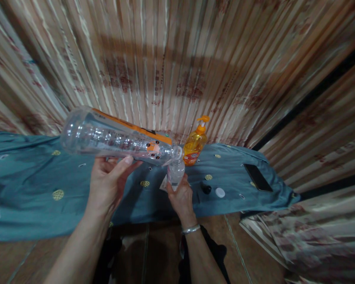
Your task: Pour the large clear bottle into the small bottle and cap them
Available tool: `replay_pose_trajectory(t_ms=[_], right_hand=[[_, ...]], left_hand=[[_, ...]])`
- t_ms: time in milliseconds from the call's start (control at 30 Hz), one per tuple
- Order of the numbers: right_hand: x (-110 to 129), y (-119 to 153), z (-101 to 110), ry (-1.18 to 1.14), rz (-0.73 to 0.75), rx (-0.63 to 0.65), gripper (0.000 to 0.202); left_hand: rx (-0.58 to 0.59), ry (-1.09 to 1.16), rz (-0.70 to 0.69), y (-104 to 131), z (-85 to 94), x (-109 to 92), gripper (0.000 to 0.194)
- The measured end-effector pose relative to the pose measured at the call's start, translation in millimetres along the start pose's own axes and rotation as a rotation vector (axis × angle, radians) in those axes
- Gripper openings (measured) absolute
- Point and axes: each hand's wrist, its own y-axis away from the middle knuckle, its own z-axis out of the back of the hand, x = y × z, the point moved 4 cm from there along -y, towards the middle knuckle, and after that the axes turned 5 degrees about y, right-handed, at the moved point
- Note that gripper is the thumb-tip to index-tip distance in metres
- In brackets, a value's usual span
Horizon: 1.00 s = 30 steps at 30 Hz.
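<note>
My left hand (108,183) holds a large clear plastic bottle (115,138) from below, fingers and thumb closed against its side. The bottle, with an orange label, lies nearly level, its neck tilted slightly down to the right. Its mouth meets the top of a small clear bottle (176,173), which stands roughly upright. My right hand (181,193) is closed round the lower part of that small bottle and wears a silver bangle at the wrist. Just behind it stands a pump bottle (195,146) of orange-yellow liquid. Whether liquid passes between the bottles I cannot tell.
A teal patterned cloth (77,197) covers the table. Right of my right hand lie a small black cap (206,188) and a white round lid (220,192). A dark phone (258,177) rests farther right. Pleated curtains (165,67) hang behind the table.
</note>
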Motion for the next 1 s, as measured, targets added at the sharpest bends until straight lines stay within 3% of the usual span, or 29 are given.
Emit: replay_pose_trajectory(t_ms=[1000], right_hand=[[1.4, 1.4, -0.5, 0.009, -0.004, -0.023, 0.056]], left_hand=[[-0.01, -0.007, -0.003, -4.2, -3.8, 2.4, 0.051]])
